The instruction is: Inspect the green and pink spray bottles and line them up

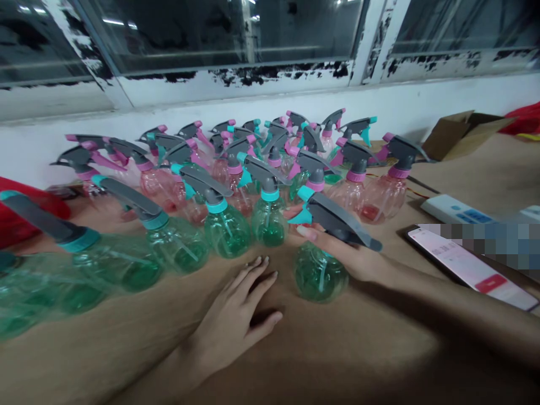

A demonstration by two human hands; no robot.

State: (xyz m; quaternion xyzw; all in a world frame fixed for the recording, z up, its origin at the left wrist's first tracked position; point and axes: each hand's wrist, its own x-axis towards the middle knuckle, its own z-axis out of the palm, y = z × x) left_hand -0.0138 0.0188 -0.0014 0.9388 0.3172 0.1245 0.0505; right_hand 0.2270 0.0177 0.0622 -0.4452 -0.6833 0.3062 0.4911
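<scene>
Green spray bottle [321, 275] gripped by right hand [358, 256], left hand [234, 315] open, flat on table [169, 360]

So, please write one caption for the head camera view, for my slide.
Right hand holding a green spray bottle, left hand on the table, pink bottles behind.
</scene>
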